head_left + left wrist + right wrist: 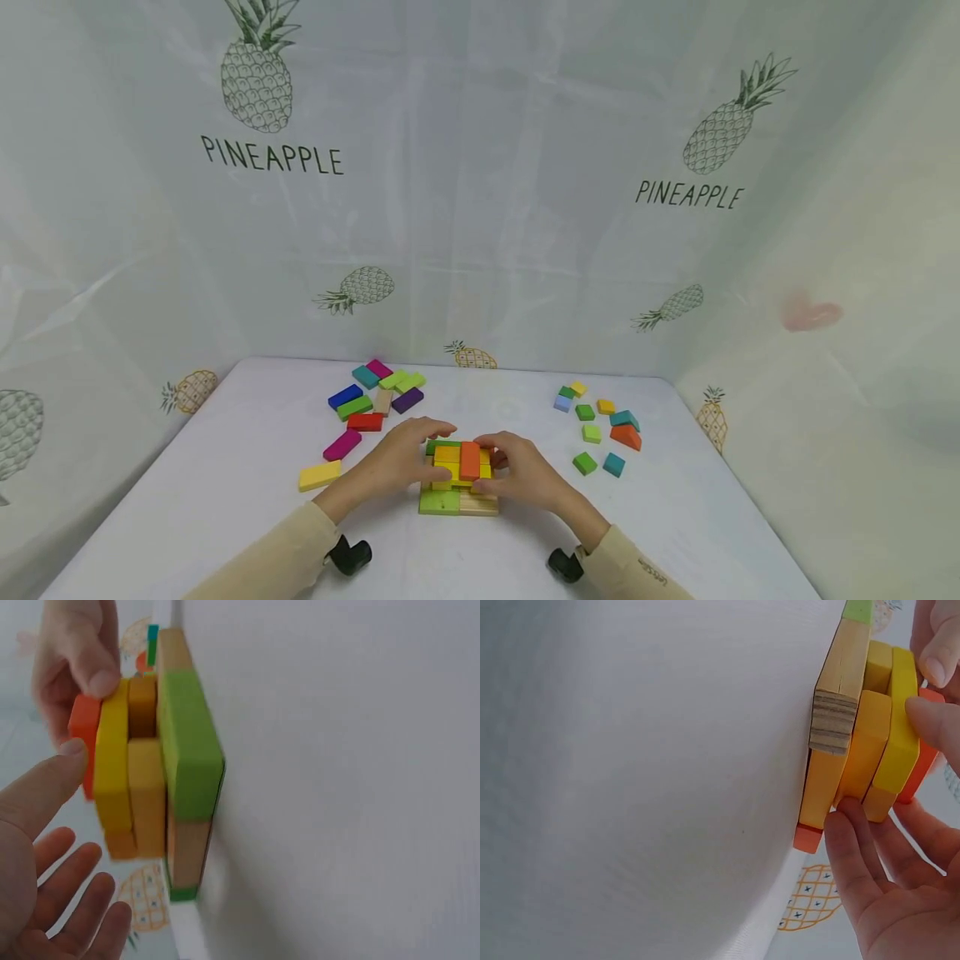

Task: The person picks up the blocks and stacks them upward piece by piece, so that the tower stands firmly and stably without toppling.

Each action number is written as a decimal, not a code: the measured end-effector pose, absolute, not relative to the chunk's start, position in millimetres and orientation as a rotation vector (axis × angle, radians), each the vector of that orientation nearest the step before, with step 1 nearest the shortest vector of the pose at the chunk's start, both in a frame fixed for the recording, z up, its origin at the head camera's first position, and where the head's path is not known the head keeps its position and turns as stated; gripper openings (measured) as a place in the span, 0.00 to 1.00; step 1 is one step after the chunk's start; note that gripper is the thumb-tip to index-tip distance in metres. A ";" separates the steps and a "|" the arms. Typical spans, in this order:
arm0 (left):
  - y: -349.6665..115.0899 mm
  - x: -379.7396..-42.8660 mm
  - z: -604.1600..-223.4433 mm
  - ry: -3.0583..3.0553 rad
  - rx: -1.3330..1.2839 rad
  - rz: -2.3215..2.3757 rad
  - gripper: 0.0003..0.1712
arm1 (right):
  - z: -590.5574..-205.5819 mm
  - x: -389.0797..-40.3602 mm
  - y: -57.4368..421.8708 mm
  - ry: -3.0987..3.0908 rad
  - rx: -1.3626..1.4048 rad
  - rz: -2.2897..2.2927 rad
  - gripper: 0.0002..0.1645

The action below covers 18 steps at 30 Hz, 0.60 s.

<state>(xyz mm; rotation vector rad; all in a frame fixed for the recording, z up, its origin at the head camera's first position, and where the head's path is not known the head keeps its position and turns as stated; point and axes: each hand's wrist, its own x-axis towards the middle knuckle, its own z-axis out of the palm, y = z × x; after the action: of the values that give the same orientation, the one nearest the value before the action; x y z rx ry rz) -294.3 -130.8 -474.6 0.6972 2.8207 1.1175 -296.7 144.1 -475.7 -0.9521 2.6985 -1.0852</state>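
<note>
A low stack of wooden blocks stands before me, with yellow blocks (900, 724) over a base of green and bare-wood blocks (480, 504). An orange-red block (469, 461) lies across the top. My left hand (401, 458) is at the stack's left side; its thumb tip meets the orange-red block in the left wrist view, while the other fingers spread loosely, off the blocks. On the right side, my right hand (521, 471) brackets the upper layers, thumb against the front of a yellow block and fingertips at the rear of the stack.
Loose blocks lie at the left, among them a red block (365, 422), a magenta block (342, 444) and a yellow block (320, 476). Several smaller ones lie at the right, including an orange wedge (626, 437) and a teal block (613, 464). A pineapple-print curtain (480, 208) hangs behind the white table (225, 500).
</note>
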 end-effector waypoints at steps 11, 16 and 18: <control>-198.9 -308.1 -459.3 2.949 0.437 1.098 0.37 | -473.4 -295.4 143.4 2.697 -0.937 -1.086 0.38; -224.6 -317.7 -463.5 3.018 0.404 0.953 0.39 | -473.0 -295.7 143.1 2.689 -0.926 -1.084 0.37; -231.6 -320.7 -466.0 3.027 0.388 0.913 0.39 | -473.1 -296.5 143.0 2.687 -0.923 -1.083 0.37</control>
<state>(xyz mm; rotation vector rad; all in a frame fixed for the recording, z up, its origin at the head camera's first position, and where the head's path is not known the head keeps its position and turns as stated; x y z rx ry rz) -320.7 -231.6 -466.0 0.3877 3.0271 0.9130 -296.5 143.0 -473.1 -0.9233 2.6866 -1.0835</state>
